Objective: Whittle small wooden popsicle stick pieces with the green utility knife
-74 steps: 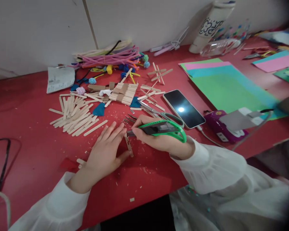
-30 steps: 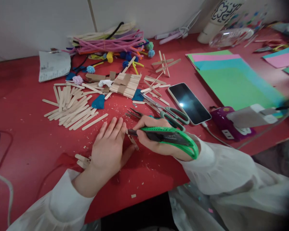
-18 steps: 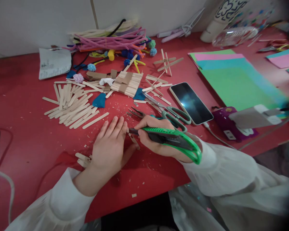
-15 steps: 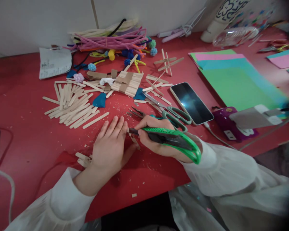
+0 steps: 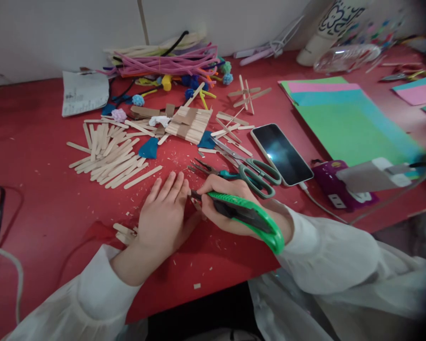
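Note:
My right hand [image 5: 230,203] is closed around a green utility knife [image 5: 248,215], its blade end pointing left toward the fingertips of my left hand. My left hand [image 5: 165,208] lies flat on the red table, fingers stretched forward and thumb out toward the knife. Between thumb and forefinger shows part of a wooden craft stick [image 5: 196,204], mostly hidden; the blade tip is at or close to it. Several short sticks [image 5: 123,233] lie by my left wrist. Beyond my hands is a pile of craft sticks [image 5: 110,154], with small wood shavings scattered around.
Green-handled scissors [image 5: 259,175] and pliers [image 5: 213,169] lie just past my right hand. Farther right are a phone [image 5: 282,154], a purple power adapter [image 5: 341,189] and coloured paper [image 5: 348,118]. A panel of joined sticks [image 5: 188,124] and pink pipe cleaners [image 5: 166,61] lie toward the wall.
The rear end of the utility knife has swung down and left with my right hand. My left hand stays flat in nearly the same place; the view has shifted slightly.

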Tool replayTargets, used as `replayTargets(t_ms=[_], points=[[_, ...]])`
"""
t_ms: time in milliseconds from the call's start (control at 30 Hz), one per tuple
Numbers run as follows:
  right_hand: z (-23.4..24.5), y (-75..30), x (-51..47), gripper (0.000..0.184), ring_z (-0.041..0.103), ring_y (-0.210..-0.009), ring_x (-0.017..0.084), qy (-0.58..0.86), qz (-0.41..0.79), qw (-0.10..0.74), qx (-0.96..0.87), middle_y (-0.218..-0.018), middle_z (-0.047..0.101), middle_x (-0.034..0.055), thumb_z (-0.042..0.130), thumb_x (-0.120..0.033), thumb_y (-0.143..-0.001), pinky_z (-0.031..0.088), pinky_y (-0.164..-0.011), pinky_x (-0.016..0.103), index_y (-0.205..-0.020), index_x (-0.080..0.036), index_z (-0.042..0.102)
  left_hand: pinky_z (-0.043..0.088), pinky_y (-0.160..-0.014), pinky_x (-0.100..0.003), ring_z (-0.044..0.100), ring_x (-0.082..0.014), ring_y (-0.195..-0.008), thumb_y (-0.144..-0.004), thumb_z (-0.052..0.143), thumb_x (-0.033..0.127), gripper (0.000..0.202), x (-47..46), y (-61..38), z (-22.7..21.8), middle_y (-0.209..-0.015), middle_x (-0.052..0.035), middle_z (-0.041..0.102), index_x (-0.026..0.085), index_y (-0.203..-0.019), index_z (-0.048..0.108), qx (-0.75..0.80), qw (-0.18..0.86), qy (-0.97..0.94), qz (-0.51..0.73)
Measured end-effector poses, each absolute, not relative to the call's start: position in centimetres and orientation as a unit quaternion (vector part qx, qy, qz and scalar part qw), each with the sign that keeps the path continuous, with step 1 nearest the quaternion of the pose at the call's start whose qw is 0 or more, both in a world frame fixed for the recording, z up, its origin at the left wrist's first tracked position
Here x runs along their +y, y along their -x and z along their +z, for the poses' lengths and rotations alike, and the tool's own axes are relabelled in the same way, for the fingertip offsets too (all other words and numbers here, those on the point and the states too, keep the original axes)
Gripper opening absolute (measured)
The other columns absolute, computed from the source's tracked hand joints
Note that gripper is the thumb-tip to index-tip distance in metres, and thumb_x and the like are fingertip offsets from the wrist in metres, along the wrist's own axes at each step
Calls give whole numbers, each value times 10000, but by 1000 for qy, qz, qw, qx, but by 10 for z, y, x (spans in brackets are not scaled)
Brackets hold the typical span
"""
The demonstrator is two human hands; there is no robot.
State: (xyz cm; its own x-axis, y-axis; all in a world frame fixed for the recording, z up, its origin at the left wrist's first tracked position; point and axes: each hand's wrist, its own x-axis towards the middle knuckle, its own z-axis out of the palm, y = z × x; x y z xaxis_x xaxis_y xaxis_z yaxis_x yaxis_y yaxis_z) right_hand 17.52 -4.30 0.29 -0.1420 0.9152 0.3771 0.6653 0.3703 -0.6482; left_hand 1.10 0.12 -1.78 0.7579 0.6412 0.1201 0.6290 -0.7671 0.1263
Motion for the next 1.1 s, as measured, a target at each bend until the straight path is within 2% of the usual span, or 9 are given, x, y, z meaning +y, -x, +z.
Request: replayTargets(t_ms=[133,367,500,633,700,833,900,1033,1100], points=[[0,-173,-42,50,451,-418,69,506,149,365,-767,-543,504,-41,470,-134,-762,355,-434,184,-770,-183,461,345,-1034,-471,422,-307,-1267,-787,420,306,553,3,-9,-22,-1341,-177,474,11,-1245,513,320,30,-942,95],[-9,-168,-47,81,444,-416,79,476,118,363,-792,-522,520,-47,443,-117,-756,312,-402,196,-732,-194,438,326,-1048,-465,410,-290,-1278,-799,383,247,508,2,-8,-21,-1350,-155,473,56,-1249,523,328,44,-939,95],[-8,-171,-49,113,475,-448,103,427,77,318,-843,-580,566,-10,424,-114,-794,326,-422,229,-724,-184,479,296,-1065,-470,381,-300,-1295,-802,379,275,537,3,-7,-17,-1366,-171,450,26,-1262,499,328,52,-940,72],[-3,-176,-51,237,495,-458,102,386,59,242,-888,-587,581,8,356,-84,-852,359,-441,229,-688,-181,498,273,-1067,-502,362,-314,-1303,-819,367,285,532,4,-7,-15,-1365,-185,448,10,-1257,493,307,38,-949,57],[1,-176,-52,223,497,-449,98,391,71,264,-879,-566,578,-3,370,-98,-851,365,-436,225,-696,-184,504,280,-1063,-504,363,-313,-1303,-829,380,299,518,4,-7,-14,-1359,-186,455,18,-1244,507,307,42,-949,57],[13,-179,-53,73,518,-439,98,503,120,389,-763,-581,607,-20,483,-164,-803,390,-428,231,-795,-205,542,279,-1076,-471,380,-289,-1298,-859,404,401,561,2,-10,-13,-1351,-183,463,23,-1263,495,334,39,-941,50],[18,-183,-50,91,557,-465,111,550,131,436,-701,-589,609,-26,491,-157,-803,432,-466,244,-798,-224,553,273,-1082,-460,385,-287,-1295,-861,417,459,610,2,-11,-13,-1354,-185,457,13,-1274,480,335,30,-941,46],[16,-192,-43,88,583,-487,108,560,172,408,-701,-599,616,-35,519,-148,-791,458,-497,240,-792,-227,560,284,-1079,-471,375,-322,-1295,-813,425,621,746,2,-12,-15,-1341,-179,477,11,-1229,529,331,28,-941,69],[14,-194,-41,72,570,-469,96,559,174,406,-702,-585,617,-41,521,-168,-791,445,-479,224,-781,-222,567,305,-1066,-486,378,-337,-1290,-787,443,652,760,2,-13,-15,-1311,-181,513,23,-1198,559,339,31,-936,88]])
